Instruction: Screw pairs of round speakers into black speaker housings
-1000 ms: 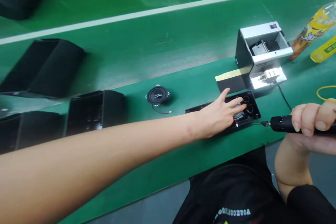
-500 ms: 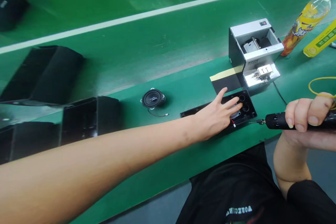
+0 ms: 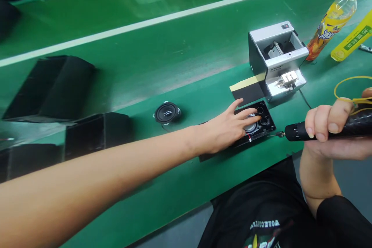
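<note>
My left hand (image 3: 229,128) reaches across from the left with fingers spread over a black speaker panel (image 3: 266,123), covering much of it. Under the fingertips lies a round speaker driver (image 3: 251,127) set in the panel, with a short red wire and white plug beside it. My right hand (image 3: 331,124) is wrapped round a black electric screwdriver (image 3: 299,131), held level, its bit pointing left close to the panel's right edge. A second loose speaker driver (image 3: 167,112) lies on the green bench, left of the panel.
Behind the panel stands a silver screw feeder (image 3: 277,58) beside a dark card (image 3: 248,91). An orange drink bottle (image 3: 329,27) and a yellow pack (image 3: 348,44) are at the right. Black speaker boxes (image 3: 100,131) stand at the left. A yellow cord (image 3: 337,85) loops by my right hand.
The whole view has shifted slightly, so most bench things sit a little further left. My left hand stays spread on the panel; my right hand still grips the electric screwdriver.
</note>
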A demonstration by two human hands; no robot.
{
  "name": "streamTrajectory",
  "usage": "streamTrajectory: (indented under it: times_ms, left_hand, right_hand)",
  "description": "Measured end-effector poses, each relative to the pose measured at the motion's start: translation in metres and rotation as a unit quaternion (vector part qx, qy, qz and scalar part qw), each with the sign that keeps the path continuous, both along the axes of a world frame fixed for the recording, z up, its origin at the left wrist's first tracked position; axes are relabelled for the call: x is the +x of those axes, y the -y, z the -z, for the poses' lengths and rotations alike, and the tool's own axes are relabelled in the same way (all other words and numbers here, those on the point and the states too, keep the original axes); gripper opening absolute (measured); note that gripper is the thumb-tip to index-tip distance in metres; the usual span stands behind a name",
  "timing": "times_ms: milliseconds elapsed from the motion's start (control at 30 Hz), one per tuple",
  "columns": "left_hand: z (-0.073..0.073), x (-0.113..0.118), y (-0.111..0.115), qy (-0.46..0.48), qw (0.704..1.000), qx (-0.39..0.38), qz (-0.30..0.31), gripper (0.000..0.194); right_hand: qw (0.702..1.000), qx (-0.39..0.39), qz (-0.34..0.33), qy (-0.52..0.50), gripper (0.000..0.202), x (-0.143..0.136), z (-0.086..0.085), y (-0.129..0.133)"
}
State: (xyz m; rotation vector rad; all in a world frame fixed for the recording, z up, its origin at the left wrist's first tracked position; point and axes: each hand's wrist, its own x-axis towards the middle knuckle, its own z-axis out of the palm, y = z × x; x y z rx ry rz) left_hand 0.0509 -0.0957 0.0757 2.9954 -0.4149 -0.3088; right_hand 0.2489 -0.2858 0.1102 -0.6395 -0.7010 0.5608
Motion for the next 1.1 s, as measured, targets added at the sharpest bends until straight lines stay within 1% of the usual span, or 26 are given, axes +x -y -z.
streamTrajectory:
  times_ms: [133, 267, 333, 400, 467, 567, 633, 700, 767, 833, 900, 967, 1000, 1033, 1067, 1100]
  left_hand:
    - [0.001, -0.003, -0.006, -0.003, 0.999, -0.038, -0.019, 0.010]
    - [-0.001, -0.005, -0.012, 0.021, 0.995, -0.088, -0.043, 0.005]
    - [-0.003, -0.008, -0.013, 0.043, 0.991, -0.115, -0.055, 0.009]
    - [-0.005, -0.014, -0.012, 0.068, 0.984, -0.149, -0.073, 0.016]
    - [-0.007, -0.024, -0.011, 0.104, 0.971, -0.185, -0.107, 0.019]
    - [-0.009, -0.043, -0.007, 0.175, 0.938, -0.225, -0.198, 0.015]
    - [-0.009, -0.056, -0.003, 0.214, 0.910, -0.246, -0.256, 0.015]
    - [-0.009, -0.068, 0.004, 0.254, 0.878, -0.272, -0.302, 0.015]
    - [-0.008, -0.077, 0.012, 0.287, 0.833, -0.316, -0.351, 0.014]
    - [-0.007, -0.082, 0.021, 0.305, 0.770, -0.383, -0.408, 0.011]
    - [-0.004, -0.085, 0.027, 0.313, 0.693, -0.452, -0.467, 0.010]
    - [-0.002, -0.088, 0.029, 0.326, 0.619, -0.503, -0.508, 0.016]
    - [-0.001, -0.090, 0.029, 0.331, 0.591, -0.521, -0.520, 0.020]
    - [-0.001, -0.092, 0.029, 0.334, 0.571, -0.535, -0.526, 0.022]
    - [-0.002, -0.093, 0.029, 0.334, 0.561, -0.543, -0.528, 0.022]
    - [-0.003, -0.095, 0.030, 0.332, 0.562, -0.545, -0.526, 0.021]
  right_hand:
    - [0.998, 0.032, -0.047, 0.008, 0.039, -0.019, 0.005, -0.023]
    - [0.998, 0.039, -0.044, 0.009, 0.043, -0.036, 0.010, -0.042]
    - [0.998, 0.037, -0.042, 0.010, 0.043, -0.038, 0.010, -0.047]
    - [0.998, 0.041, -0.043, -0.001, 0.038, -0.036, 0.005, -0.050]
    - [0.998, 0.037, -0.058, 0.009, 0.035, -0.033, -0.001, -0.052]
    - [0.995, 0.024, -0.071, 0.065, 0.038, -0.034, -0.010, -0.059]
    - [0.993, 0.021, -0.074, 0.086, 0.042, -0.040, -0.012, -0.065]
    - [0.993, 0.003, -0.086, 0.082, 0.044, -0.049, -0.010, -0.071]
    - [0.994, -0.017, -0.093, 0.062, 0.042, -0.056, -0.008, -0.075]
    - [0.995, -0.026, -0.090, 0.033, 0.037, -0.059, -0.008, -0.077]
    - [0.996, -0.026, -0.082, 0.024, 0.033, -0.059, -0.011, -0.077]
    - [0.997, -0.032, -0.067, 0.036, 0.032, -0.059, -0.017, -0.077]
    - [0.997, -0.034, -0.057, 0.045, 0.033, -0.060, -0.020, -0.077]
    - [0.997, -0.036, -0.046, 0.055, 0.036, -0.061, -0.023, -0.078]
    - [0.997, -0.038, -0.035, 0.063, 0.040, -0.062, -0.027, -0.078]
    - [0.996, -0.040, -0.026, 0.071, 0.043, -0.064, -0.031, -0.079]
